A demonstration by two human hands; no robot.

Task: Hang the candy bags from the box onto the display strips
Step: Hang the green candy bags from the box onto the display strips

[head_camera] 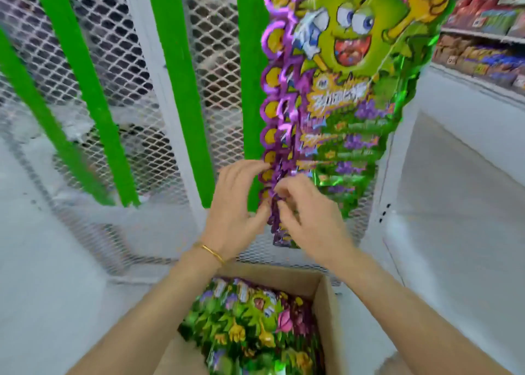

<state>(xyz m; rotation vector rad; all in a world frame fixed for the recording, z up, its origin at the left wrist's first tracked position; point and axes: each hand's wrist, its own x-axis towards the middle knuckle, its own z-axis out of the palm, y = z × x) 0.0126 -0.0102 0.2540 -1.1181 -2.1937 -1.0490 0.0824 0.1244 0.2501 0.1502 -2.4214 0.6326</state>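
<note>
- Cardboard box (326, 312) stands open on the floor right under the forearms, so each reach for stock is short. The candy bags (250, 326) in it lie flat in a stack, and there are plenty to go.
- Left hand (237, 204), with a bracelet (213, 251) on its wrist, curls its fingers onto the purple edge of the lowest bag (279, 236). By my reading it steadies the bag against the strip.
- Right hand (308, 214) meets it from the other side, fingertips pinching the top of that same bag. It is probably working the bag's hole onto a hook (the hook is hidden behind the fingers, and blur smears the contact).
- Hung bags (349, 104) overlap one another down a single display strip (250, 62), purple edges lined up on the left. The column reaches nearly to the strip's lower end, so this strip looks close to full.
- Other green strips (176, 90) hang bare on the mesh panel (119, 62) to the left. Judging by the box, they are where the next bags belong.
- Shelves (483, 47) of packaged goods stand off to the right, apart from this job.
</note>
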